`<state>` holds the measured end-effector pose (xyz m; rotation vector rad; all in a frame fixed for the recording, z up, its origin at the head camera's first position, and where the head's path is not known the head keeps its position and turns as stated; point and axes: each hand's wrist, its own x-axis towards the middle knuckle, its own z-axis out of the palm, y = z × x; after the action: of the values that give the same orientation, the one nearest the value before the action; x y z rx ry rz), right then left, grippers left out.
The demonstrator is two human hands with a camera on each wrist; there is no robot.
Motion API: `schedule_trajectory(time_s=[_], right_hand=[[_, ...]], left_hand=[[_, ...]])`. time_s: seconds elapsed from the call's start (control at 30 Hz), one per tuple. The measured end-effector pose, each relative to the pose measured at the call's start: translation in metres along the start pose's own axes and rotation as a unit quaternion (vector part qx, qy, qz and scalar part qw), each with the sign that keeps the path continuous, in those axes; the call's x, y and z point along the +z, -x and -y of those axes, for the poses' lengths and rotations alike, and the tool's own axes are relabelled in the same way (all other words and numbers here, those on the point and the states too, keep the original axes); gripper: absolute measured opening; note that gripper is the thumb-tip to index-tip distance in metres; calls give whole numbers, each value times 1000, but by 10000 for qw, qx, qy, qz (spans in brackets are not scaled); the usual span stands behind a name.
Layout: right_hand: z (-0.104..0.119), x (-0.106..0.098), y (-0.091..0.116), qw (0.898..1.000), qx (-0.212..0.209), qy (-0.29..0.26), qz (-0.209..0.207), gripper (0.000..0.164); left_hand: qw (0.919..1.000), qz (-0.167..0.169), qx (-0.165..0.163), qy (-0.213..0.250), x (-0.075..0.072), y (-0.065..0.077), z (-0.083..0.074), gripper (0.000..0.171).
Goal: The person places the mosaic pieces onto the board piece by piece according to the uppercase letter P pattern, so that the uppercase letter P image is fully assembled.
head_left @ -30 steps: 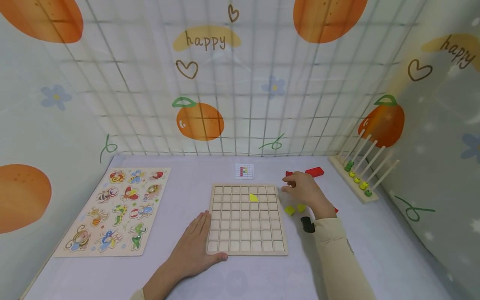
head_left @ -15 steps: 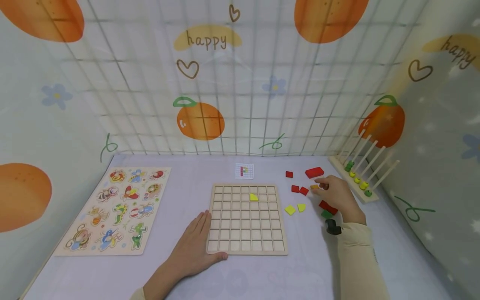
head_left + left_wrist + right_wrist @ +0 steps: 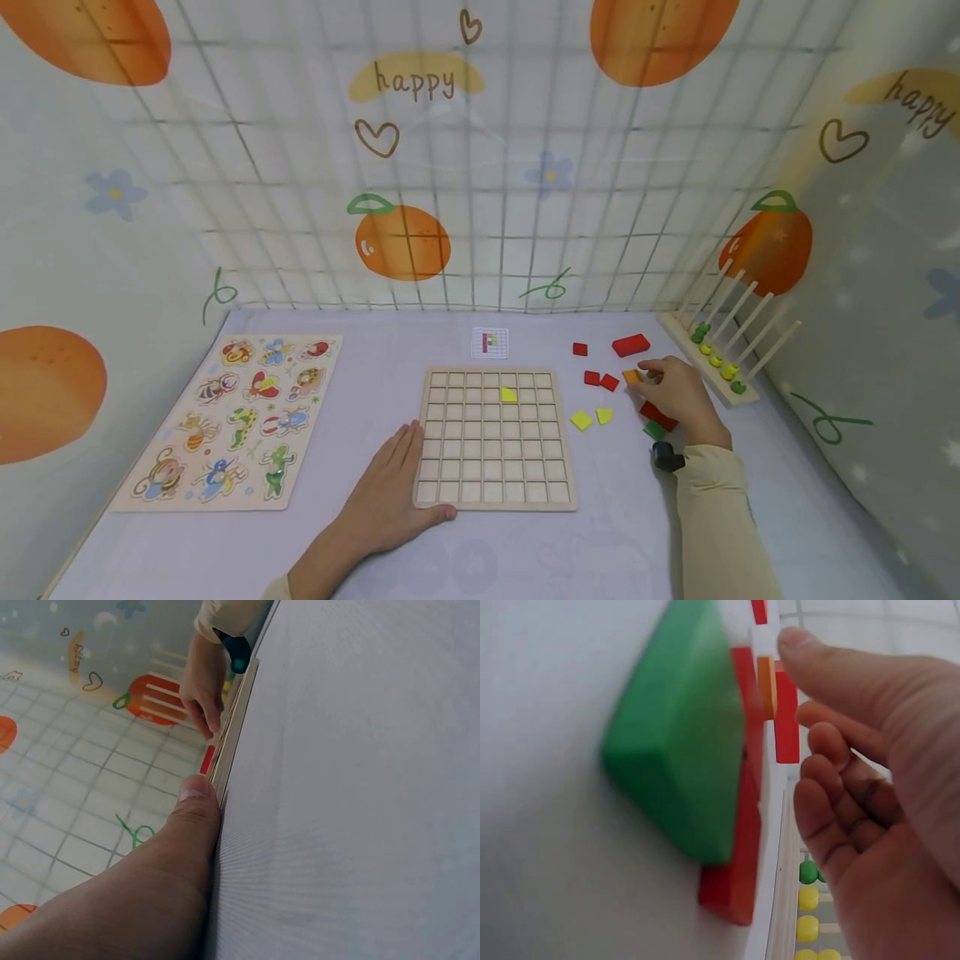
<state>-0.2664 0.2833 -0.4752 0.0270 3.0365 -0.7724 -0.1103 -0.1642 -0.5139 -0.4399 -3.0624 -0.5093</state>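
My left hand (image 3: 385,492) lies flat with straight fingers along the left edge of a wooden grid board (image 3: 570,467), its thumb (image 3: 196,802) at the front corner. One yellow quarter-round piece (image 3: 509,395) sits in a cell of the board. To the right, my right hand (image 3: 678,400) hovers at an orange block (image 3: 632,377), thumb and forefinger apart over it. In the right wrist view, the orange block (image 3: 767,688) stays below the thumb tip, and the other fingers curve loosely around nothing. A green block (image 3: 679,742) and dark red block (image 3: 658,416) lie under that wrist.
Small red squares (image 3: 592,378), two yellow pieces (image 3: 581,420) and a red bar (image 3: 631,344) lie right of the board. A pattern card (image 3: 490,342) is behind it. An animal puzzle (image 3: 232,417) lies at left; a peg rack with beads (image 3: 708,360) stands far right.
My right hand has moved right, from over the red squares beside the board to the orange block, then shifted only slightly. The left hand has kept its place at the board.
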Motion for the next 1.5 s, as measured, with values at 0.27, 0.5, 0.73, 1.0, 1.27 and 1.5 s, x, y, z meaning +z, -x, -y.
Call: schedule_trajectory(time_s=[0.27,0.5,0.73,1.0,1.27,1.5], right_hand=[[-3,5,-5,10000,33,-77,42,52],[-3,7,-7,9996,117,-225,148,50],[-2,7,-6,10000,21,-38,78,45],[3,6,-2,9997,-64,243,34,40],[6,4,-3,9991,-3,348,251,38],[7,3,-2,9991,308,199,227,41]], left_hand=[[9999,76,-66,39,2,-1,0,136],[9999,109,-38,-13,0,-1,1,135],[9999,142,-64,-21,0,-1,1,135],[9999,131,-83,11,1,-1,1,135],[9999,125,-84,-12,-1,0,0,134],[9999,103,-101,39,-2,0,0,135]])
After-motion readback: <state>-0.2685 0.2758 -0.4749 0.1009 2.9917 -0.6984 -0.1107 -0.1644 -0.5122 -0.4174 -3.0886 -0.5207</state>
